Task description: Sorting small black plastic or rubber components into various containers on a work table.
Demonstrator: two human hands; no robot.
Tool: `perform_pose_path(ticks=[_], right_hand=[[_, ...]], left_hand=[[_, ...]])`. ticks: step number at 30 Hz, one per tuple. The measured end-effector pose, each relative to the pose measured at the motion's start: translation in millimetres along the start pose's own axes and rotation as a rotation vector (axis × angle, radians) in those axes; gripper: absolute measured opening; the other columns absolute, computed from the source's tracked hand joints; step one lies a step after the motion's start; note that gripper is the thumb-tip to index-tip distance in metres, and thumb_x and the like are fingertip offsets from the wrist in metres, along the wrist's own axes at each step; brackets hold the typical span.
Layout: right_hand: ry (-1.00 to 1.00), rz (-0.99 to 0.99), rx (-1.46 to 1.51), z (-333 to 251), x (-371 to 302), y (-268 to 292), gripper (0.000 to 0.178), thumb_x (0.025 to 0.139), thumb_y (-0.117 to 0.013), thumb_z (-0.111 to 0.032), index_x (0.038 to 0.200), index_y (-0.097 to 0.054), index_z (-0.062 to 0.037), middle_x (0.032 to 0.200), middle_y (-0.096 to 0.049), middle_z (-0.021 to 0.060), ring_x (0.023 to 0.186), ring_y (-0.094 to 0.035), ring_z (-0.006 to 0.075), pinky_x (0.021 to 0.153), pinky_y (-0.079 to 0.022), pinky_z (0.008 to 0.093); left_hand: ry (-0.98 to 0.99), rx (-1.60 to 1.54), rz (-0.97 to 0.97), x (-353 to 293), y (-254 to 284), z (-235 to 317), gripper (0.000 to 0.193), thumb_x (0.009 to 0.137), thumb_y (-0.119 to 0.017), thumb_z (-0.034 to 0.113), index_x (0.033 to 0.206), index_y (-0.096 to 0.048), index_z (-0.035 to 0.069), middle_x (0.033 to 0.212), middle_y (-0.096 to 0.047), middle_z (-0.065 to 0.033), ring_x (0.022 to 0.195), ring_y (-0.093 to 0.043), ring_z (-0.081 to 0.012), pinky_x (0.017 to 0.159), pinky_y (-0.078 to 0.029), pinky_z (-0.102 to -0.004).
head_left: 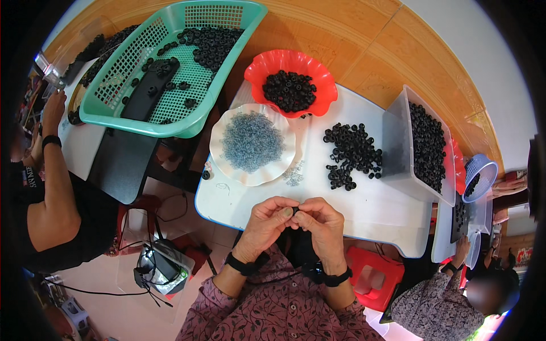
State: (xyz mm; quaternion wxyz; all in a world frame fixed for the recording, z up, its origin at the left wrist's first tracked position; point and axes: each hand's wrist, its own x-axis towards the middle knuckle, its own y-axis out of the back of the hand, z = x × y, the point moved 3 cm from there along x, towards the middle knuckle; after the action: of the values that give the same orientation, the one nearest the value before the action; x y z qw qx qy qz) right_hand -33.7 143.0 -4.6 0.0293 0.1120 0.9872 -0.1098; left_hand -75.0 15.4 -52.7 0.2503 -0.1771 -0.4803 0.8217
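At the far left a co-worker's arm (54,187) in a black sleeve reaches up beside a green basket (114,108) holding black rings and a black tray. Below it, on the floor, sits a small device with cables (162,270). Right of the basket a white scalloped plate (224,165) carries a heap of small clear-blue beads (252,142), with a few more loose on the white desk (387,210). Behind the plate stands a red bowl (256,71) filled with black rings.

At the near edge of the desk the left hand (266,223) and right hand (321,224) meet, fingertips pinched together on a small black ring (296,211) held between them above the desk edge; both hands are closed on it. Each wrist wears a black band.

Farther right a loose pile of black rings (352,154) lies on the desk, just beside a clear bin (395,142) full of the same rings. Beyond it are a blue basket (488,165) and another co-worker (438,301) at the lower right, beside a red stool (369,278)
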Motion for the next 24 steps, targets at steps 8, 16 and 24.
perform_pose_path(ticks=[8, 16, 24], right_hand=[[-0.057, 0.027, 0.039, 0, -1, -1, 0.010, 0.089, -0.064, -0.004, 0.099, -0.066, -0.0021, 0.090, -0.062, -0.0001, 0.075, -0.057, 0.0054, 0.062, -0.044, 0.0181], [0.037, 0.074, -0.034, -6, -2, -9, 0.008, 0.088, -0.062, 0.002, 0.095, -0.063, 0.0002, 0.092, -0.059, 0.0031, 0.075, -0.060, 0.0075, 0.062, -0.048, 0.0196], [0.203, 0.183, -0.358, -8, -3, -14, 0.007, 0.084, -0.064, 0.004, 0.090, -0.060, 0.0015, 0.092, -0.055, 0.0055, 0.069, -0.066, 0.0116, 0.054, -0.048, 0.0207]], left_hand=[[0.032, -0.023, 0.029, 1, 2, 1, 0.020, 0.095, -0.055, 0.007, 0.111, -0.059, -0.004, 0.091, -0.065, -0.0116, 0.079, -0.065, -0.0174, 0.071, -0.056, -0.0275], [0.039, -0.004, 0.018, 2, 0, 0, 0.019, 0.095, -0.055, 0.004, 0.112, -0.060, -0.003, 0.089, -0.066, -0.0099, 0.079, -0.065, -0.0148, 0.072, -0.055, -0.0276], [-0.007, 0.072, 0.044, 0, -5, 2, 0.019, 0.093, -0.058, 0.003, 0.111, -0.060, -0.003, 0.092, -0.066, -0.0090, 0.080, -0.064, -0.0140, 0.072, -0.055, -0.0264]])
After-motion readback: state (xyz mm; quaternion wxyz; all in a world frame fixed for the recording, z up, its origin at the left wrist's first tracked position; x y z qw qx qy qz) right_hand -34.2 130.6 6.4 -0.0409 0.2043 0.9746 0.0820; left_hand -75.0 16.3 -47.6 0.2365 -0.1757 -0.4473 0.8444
